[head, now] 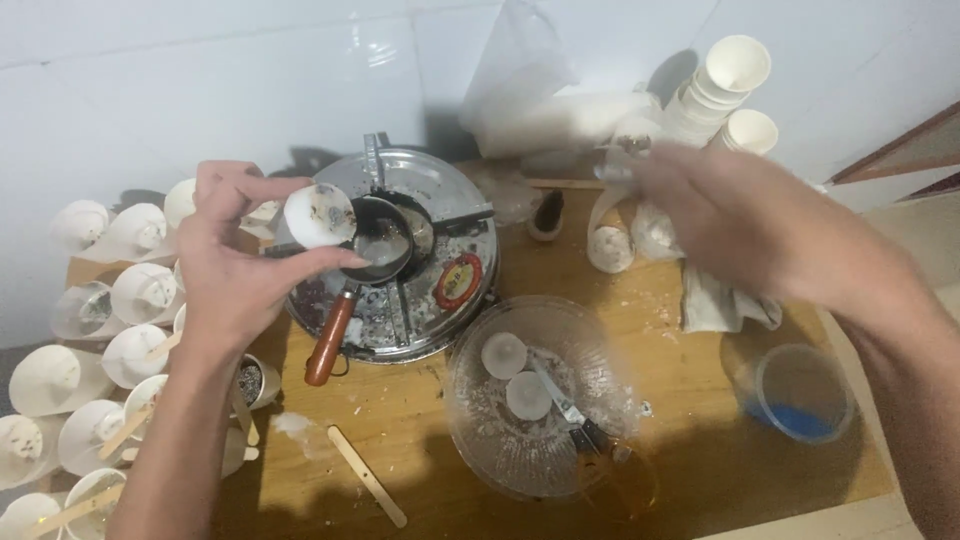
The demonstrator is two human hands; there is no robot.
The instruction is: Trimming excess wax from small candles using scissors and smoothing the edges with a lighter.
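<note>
My left hand (235,255) holds a round white wax block (318,214), speckled dark on its flat face, between thumb and fingers over the left side of a round metal stove (455,290). A small pot (385,238) with an orange-brown handle (330,340) sits on the stove's middle, right beside the block. My right hand (725,215) is blurred, stretched out over the table's back right near a paper cup (610,245) and a small metal piece; whether it grips anything I cannot tell.
A glass bowl (470,400) in front holds two white wax discs and a knife. A clear cup with blue powder (800,395) stands right. White paper cups crowd the left (140,295); more are stacked at the back (725,85). A wooden stick (365,475) lies on the table.
</note>
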